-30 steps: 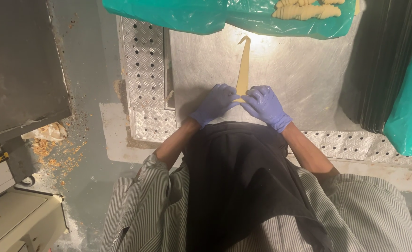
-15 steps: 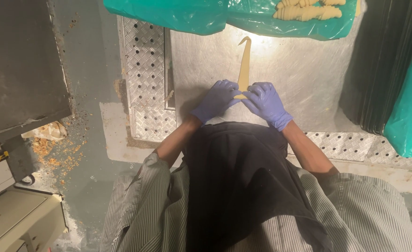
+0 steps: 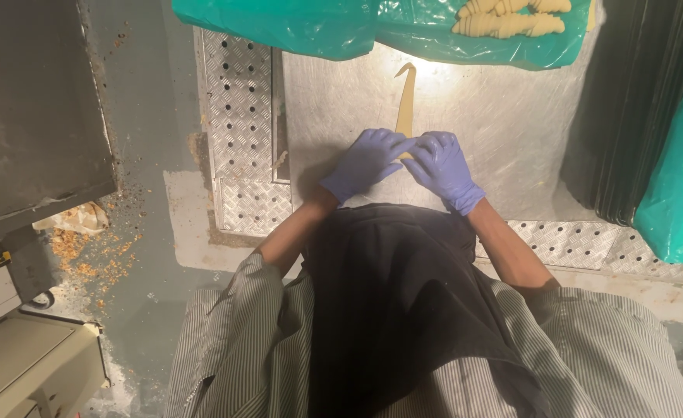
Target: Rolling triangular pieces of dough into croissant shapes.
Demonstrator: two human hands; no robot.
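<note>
A long thin strip of pale dough [image 3: 406,104] lies on the steel worktop [image 3: 496,131], its far tip hooked to the left. My left hand [image 3: 363,162] and my right hand [image 3: 442,166], both in purple gloves, rest side by side on the strip's near end, fingers spread flat and pressing on it. The near end of the dough is hidden under my fingers. Several shaped, rolled dough pieces [image 3: 508,19] lie on a green plastic sheet [image 3: 372,27] at the far edge.
A perforated metal panel [image 3: 241,124] borders the worktop on the left. Dark stacked trays [image 3: 636,108] and another green plastic sheet [image 3: 678,178] stand at the right. Crumbs [image 3: 86,251] litter the grey floor at the left, near a dark cabinet [image 3: 32,108].
Both hands have shifted slightly forward along the dough strip, covering a little more of its near end. The strip looks shorter.
</note>
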